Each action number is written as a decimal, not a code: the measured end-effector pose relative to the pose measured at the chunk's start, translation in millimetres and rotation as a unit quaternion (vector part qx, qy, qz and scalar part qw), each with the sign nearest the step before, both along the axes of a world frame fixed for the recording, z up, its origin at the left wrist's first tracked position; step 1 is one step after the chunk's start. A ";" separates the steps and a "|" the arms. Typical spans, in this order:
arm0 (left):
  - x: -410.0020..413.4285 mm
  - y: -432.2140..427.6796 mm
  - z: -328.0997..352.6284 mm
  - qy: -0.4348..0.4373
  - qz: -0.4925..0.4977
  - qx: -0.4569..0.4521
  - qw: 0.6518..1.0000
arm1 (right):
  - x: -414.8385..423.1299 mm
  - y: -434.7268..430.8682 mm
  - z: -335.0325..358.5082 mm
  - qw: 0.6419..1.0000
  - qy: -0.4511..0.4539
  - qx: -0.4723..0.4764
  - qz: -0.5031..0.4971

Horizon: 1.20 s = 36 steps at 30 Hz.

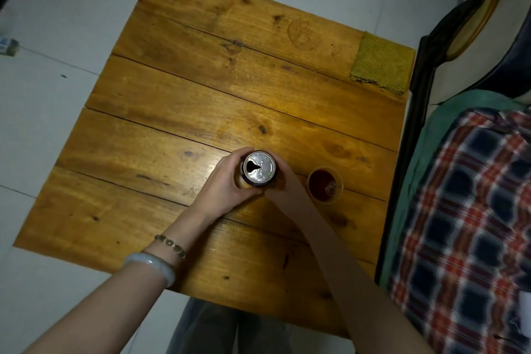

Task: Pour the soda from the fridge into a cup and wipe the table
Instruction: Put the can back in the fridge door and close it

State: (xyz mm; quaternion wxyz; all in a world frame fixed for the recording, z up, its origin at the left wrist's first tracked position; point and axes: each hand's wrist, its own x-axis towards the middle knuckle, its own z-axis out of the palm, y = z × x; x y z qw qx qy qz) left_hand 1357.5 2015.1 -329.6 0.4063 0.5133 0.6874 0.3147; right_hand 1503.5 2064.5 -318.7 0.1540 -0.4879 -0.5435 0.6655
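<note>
Both hands on the soda can point(259, 167) now! It stands upright on the wooden table point(201, 80), its opened top facing up at me, with the dark drinking hole on the side toward my left hand. My left hand point(227, 185) wraps the can from its left, the fingers curled close round the wall. My right hand point(283, 181) comes in from the can's right and clasps the other side. Its fingers curl against the can too, though most of them are tucked out of sight behind it.

Just right of the can, close beside my right wrist, the clear cup point(325, 185) stands upright with dark soda in it. Far beyond the can and off to its right, at the table's corner, the yellow-green cloth point(380, 66) lies flat. On my left wrist, nearer to me than the can, sit a bead bracelet point(171, 244) and a pale bangle point(152, 264). Well right of the can, past the table's edge, there's a plaid fabric point(465, 210).
</note>
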 end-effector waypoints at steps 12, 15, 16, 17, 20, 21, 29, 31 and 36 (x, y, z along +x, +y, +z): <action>-11.1 -7.9 39.8 -0.116 0.153 -0.032 0.981 | -5.6 5.2 31.6 0.906 0.106 -0.346 -0.220; -19.7 -13.3 75.1 -0.099 0.152 -0.013 0.983 | -14.7 2.5 62.1 0.882 0.129 -0.386 -0.236; -23.2 -16.0 88.0 -0.090 0.148 -0.007 0.985 | -16.7 0.8 75.1 0.879 0.130 -0.394 -0.234; -26.8 -18.7 100.0 -0.077 0.143 -0.003 0.987 | -18.2 -1.0 88.3 0.876 0.146 -0.402 -0.222; -37.2 -31.8 140.8 -0.046 0.142 0.016 0.989 | -22.4 -6.1 131.1 0.879 0.166 -0.414 -0.169; -39.5 -38.0 156.2 -0.041 0.151 0.023 0.987 | -24.2 -7.7 145.6 0.883 0.167 -0.414 -0.145; -42.8 -111.5 279.5 -0.044 0.282 0.113 0.952 | -47.5 -34.5 266.1 0.920 0.145 -0.359 0.063; -44.2 -138.4 303.9 -0.040 0.316 0.143 0.937 | -58.4 -49.1 292.9 0.918 0.146 -0.347 0.122; -52.6 -219.1 353.7 -0.014 0.406 0.185 0.895 | -99.2 -105.2 345.2 0.900 0.131 -0.335 0.248</action>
